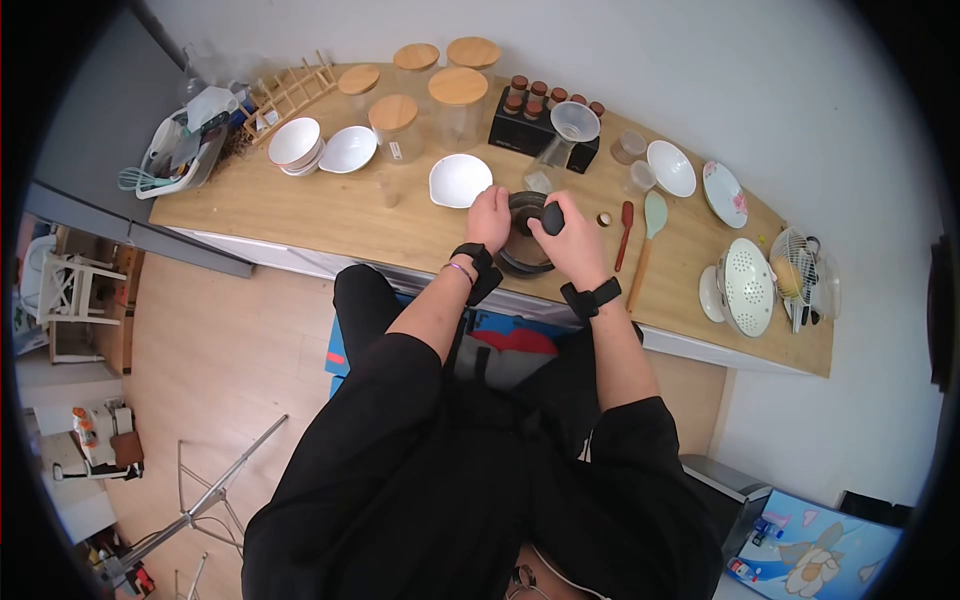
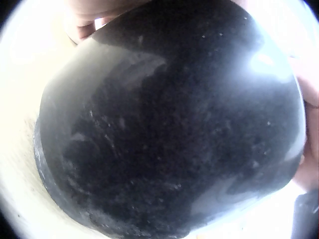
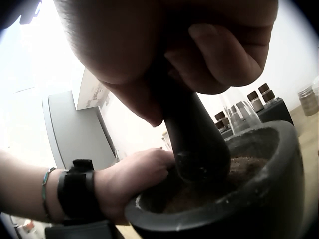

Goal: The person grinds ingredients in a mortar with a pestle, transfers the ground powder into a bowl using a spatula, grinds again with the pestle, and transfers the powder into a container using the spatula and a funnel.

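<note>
A dark stone mortar (image 1: 528, 262) stands near the counter's front edge; its outer wall (image 2: 169, 119) fills the left wrist view. Brown ground matter (image 3: 244, 169) lies inside. The right hand (image 1: 572, 236) grips a dark pestle (image 3: 194, 134) with curled fingers, its lower end down in the mortar. The left hand (image 1: 488, 220) holds the mortar's rim on the left side; in the right wrist view that hand (image 3: 134, 177) rests against the rim, its fingertips partly hidden.
Behind the mortar are a white bowl (image 1: 461, 181), a clear funnel-topped container (image 1: 575, 122) and a black spice rack (image 1: 520, 131). To the right lie a red spatula (image 1: 625, 236) and a green spoon (image 1: 654, 214), then a white colander (image 1: 747, 288). Lidded jars (image 1: 458, 110) stand at the back.
</note>
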Tool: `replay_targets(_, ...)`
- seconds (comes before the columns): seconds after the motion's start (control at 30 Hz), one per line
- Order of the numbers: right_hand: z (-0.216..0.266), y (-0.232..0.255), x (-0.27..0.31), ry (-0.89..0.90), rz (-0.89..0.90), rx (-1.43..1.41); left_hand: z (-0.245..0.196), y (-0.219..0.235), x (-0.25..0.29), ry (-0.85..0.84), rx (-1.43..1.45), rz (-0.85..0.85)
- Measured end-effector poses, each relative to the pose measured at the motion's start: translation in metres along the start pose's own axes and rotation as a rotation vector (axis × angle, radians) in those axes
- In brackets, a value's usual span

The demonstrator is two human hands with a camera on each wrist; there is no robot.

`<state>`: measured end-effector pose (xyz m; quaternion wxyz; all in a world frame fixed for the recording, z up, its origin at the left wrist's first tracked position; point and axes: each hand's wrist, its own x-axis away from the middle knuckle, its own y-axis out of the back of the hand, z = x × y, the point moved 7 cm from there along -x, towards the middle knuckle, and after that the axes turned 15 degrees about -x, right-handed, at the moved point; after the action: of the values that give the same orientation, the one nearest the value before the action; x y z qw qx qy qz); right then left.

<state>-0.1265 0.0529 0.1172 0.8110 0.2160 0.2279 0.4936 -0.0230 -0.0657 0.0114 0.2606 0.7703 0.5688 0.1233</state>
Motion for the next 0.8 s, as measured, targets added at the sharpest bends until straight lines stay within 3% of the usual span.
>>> replay_targets(0.07,-0.007,-0.003,0.002,0.008,-0.049,-0.019,-0.002,0.001,0.0,-0.006,0.006,-0.001)
replay_targets(0.27,0.003,-0.003,0.005,0.061,0.029,0.049,-0.003,0.003,0.0,-0.019,0.0,-0.018)
replay_targets(0.33,0.002,0.004,0.01,0.047,-0.033,0.041,-0.001,0.001,-0.002,-0.025,-0.001,-0.022)
replay_targets(0.47,-0.017,-0.003,0.015,-0.055,0.011,0.058,-0.002,0.002,0.0,-0.023,-0.007,-0.021)
replay_targets(0.57,-0.011,0.002,0.012,0.055,0.042,0.007,-0.002,0.001,-0.001,-0.015,0.006,-0.007)
replay_targets(0.63,0.0,0.016,0.009,-0.049,-0.026,0.032,-0.002,0.002,-0.002,-0.015,0.006,-0.007)
replay_targets(0.8,-0.017,0.009,0.011,-0.091,-0.073,0.004,0.002,-0.002,0.0,-0.025,0.009,-0.001)
